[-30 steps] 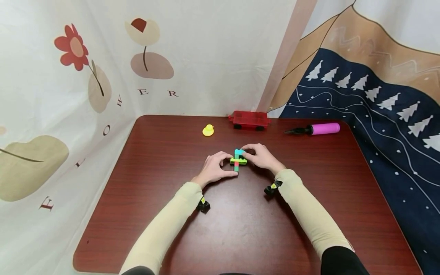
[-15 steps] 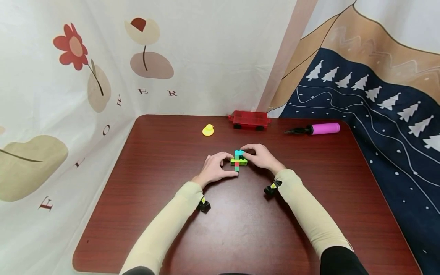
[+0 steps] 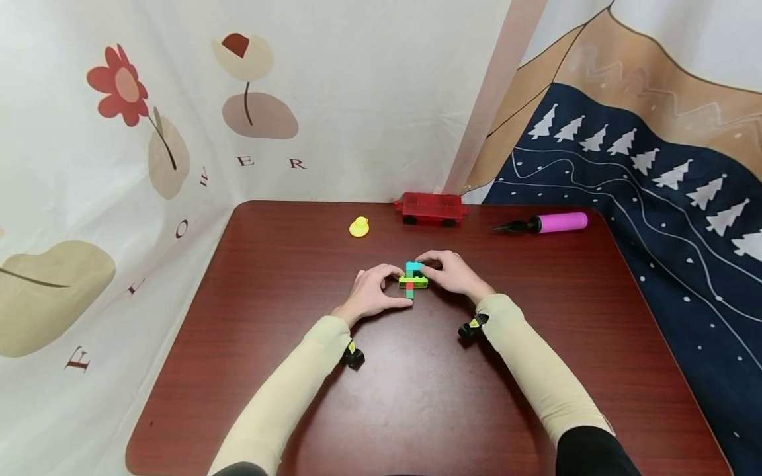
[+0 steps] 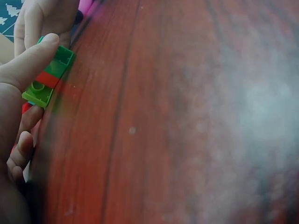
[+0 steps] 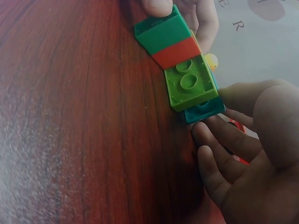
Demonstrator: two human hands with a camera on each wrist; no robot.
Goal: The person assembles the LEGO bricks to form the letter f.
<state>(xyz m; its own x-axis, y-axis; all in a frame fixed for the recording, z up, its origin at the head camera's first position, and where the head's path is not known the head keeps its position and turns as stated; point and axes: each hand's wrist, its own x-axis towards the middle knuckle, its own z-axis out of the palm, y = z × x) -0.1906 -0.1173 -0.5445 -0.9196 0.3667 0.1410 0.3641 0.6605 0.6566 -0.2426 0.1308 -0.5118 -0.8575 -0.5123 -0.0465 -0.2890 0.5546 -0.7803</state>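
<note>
In the head view, a small toy-block assembly [image 3: 410, 282] is held between both hands near the middle of the table. It joins a green block [image 5: 163, 32], a red block [image 5: 176, 52], a lime block [image 5: 191, 86] and a blue-teal block [image 5: 204, 110]. My left hand [image 3: 372, 291] grips it from the left, its thumb pressed on the green block's open end, as the left wrist view shows. From the right, my right hand [image 3: 454, 272] pinches the blue-teal block between thumb and fingers. The hollow underside of the lime block faces the right wrist camera.
Along the back edge of the dark red wooden table [image 3: 286, 251] stand a yellow rubber duck [image 3: 359, 227] and a red toy wagon [image 3: 431, 209]. A pink hand pump [image 3: 544, 223] lies at the back right. Printed curtains [image 3: 357, 99] hang behind the table.
</note>
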